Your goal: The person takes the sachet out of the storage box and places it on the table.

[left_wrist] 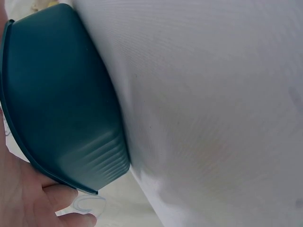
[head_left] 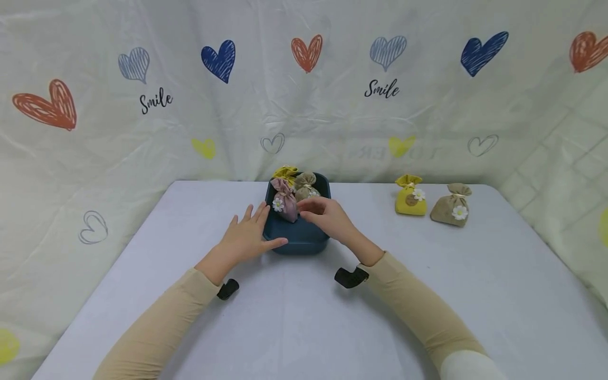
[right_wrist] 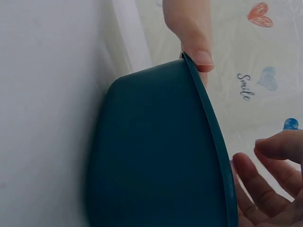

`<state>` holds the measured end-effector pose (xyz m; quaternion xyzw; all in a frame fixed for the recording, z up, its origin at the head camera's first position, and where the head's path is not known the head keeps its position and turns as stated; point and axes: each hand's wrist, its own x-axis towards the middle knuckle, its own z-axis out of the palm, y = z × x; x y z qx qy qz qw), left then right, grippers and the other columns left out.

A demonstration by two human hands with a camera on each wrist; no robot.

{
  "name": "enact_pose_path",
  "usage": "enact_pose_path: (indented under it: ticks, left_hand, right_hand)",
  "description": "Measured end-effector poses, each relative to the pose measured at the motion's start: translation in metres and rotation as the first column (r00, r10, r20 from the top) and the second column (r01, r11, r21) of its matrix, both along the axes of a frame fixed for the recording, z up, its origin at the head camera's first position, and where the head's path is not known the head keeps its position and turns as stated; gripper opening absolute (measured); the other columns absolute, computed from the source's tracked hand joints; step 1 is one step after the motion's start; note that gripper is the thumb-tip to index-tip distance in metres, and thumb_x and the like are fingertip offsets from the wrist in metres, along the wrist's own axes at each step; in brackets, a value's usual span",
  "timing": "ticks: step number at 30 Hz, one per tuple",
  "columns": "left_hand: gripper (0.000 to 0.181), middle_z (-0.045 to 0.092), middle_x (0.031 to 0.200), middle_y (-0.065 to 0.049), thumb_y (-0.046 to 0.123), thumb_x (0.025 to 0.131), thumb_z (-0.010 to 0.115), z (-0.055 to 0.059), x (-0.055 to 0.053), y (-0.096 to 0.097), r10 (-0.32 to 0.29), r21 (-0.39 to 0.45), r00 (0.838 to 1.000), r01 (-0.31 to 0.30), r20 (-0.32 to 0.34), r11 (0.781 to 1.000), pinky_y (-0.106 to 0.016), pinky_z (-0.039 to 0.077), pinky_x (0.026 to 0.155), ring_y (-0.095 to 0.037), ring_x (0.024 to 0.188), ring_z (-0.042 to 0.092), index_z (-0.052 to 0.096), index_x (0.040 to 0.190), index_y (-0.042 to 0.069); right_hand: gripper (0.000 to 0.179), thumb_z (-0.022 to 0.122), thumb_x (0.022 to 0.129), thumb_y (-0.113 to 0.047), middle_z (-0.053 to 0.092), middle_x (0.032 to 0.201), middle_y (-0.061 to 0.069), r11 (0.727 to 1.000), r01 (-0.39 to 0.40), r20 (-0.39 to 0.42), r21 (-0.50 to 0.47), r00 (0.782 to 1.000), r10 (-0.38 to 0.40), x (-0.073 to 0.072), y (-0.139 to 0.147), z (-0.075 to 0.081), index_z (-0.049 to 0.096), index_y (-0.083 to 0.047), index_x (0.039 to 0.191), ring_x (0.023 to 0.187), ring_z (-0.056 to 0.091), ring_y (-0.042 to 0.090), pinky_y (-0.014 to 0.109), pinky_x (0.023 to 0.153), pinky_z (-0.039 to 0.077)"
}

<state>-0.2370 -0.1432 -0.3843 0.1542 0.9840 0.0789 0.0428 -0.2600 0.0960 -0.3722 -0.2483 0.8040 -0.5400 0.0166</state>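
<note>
A dark teal plastic basin (head_left: 296,232) stands at the table's back edge, holding small drawstring pouches in its far half. Inside are a pink pouch (head_left: 287,205) with a white flower, a beige pouch (head_left: 306,182) and a yellow pouch (head_left: 284,171). My left hand (head_left: 244,237) rests on the basin's left rim with fingers spread straight and thumb over the near corner. Over the right side hovers my right hand (head_left: 330,217), thumb and fingers loosely bent beside the pink pouch. In the right wrist view, nothing shows between that hand's thumb and fingers (right_wrist: 265,196).
To the right on the white table (head_left: 285,316) stand another yellow pouch (head_left: 409,203) and another beige pouch (head_left: 448,208), each with a white flower. A pale curtain (head_left: 304,100) printed with hearts hangs right behind the table's back edge.
</note>
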Motion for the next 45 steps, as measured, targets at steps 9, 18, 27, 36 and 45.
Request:
enact_pose_path:
  ticks: [9, 18, 27, 36, 45]
  left_hand:
    - [0.108, 0.012, 0.171, -0.013, 0.077, 0.092, 0.051, 0.0, 0.0, 0.0, -0.003, -0.004, 1.0, 0.003, 0.0, 1.0, -0.068, 0.015, 0.117, -0.04, 0.155, 0.009, 0.015, 0.165, 0.005]
    - [0.109, 0.012, 0.171, -0.013, 0.078, 0.092, 0.05, -0.001, 0.0, -0.001, 0.001, -0.008, 1.0, -0.001, -0.005, 1.0, -0.068, 0.015, 0.117, -0.041, 0.155, 0.009, 0.015, 0.165, 0.005]
    - [0.11, 0.011, 0.171, -0.013, 0.079, 0.092, 0.048, -0.001, -0.002, -0.002, -0.005, -0.005, 1.0, 0.005, 0.002, 1.0, -0.068, 0.015, 0.117, -0.04, 0.155, 0.009, 0.014, 0.165, 0.006]
    - [0.11, 0.011, 0.171, -0.012, 0.079, 0.091, 0.049, 0.0, -0.002, -0.003, -0.007, -0.003, 1.0, 0.007, -0.002, 1.0, -0.069, 0.015, 0.117, -0.04, 0.155, 0.009, 0.014, 0.165, 0.006]
    - [0.108, 0.011, 0.171, -0.012, 0.077, 0.092, 0.051, 0.002, 0.0, -0.001, -0.006, -0.007, 1.0, 0.006, -0.003, 1.0, -0.068, 0.015, 0.117, -0.041, 0.155, 0.009, 0.015, 0.165, 0.006]
  right_hand:
    - [0.036, 0.065, 0.101, -0.008, 0.069, 0.121, 0.018, 0.984, 0.018, 0.095, 0.177, 0.995, -0.036, -0.011, -0.009, 0.012, 0.064, 0.002, 0.135, 0.105, 0.068, 0.031, 0.04, 0.086, 0.059]
    - [0.038, 0.064, 0.102, -0.012, 0.066, 0.122, 0.021, 0.974, 0.03, 0.19, 0.225, 0.979, -0.074, -0.025, -0.017, 0.013, 0.06, 0.002, 0.137, 0.107, 0.066, 0.041, 0.049, 0.09, 0.057]
    - [0.052, 0.068, 0.1, -0.014, 0.062, 0.133, 0.019, 0.936, 0.133, 0.071, 0.327, 0.984, -0.164, -0.036, -0.03, 0.003, 0.051, -0.002, 0.148, 0.115, 0.064, 0.033, 0.043, 0.097, 0.053]
    - [0.052, 0.07, 0.098, -0.01, 0.063, 0.134, 0.019, 0.922, 0.196, 0.0, 0.333, 0.978, -0.208, -0.043, -0.041, -0.003, 0.053, -0.001, 0.146, 0.125, 0.059, 0.03, 0.042, 0.103, 0.049]
    - [0.056, 0.071, 0.097, -0.01, 0.06, 0.136, 0.018, 0.893, 0.22, -0.038, 0.393, 0.974, -0.223, -0.046, -0.05, -0.007, 0.051, 0.0, 0.148, 0.121, 0.059, 0.029, 0.043, 0.102, 0.049]
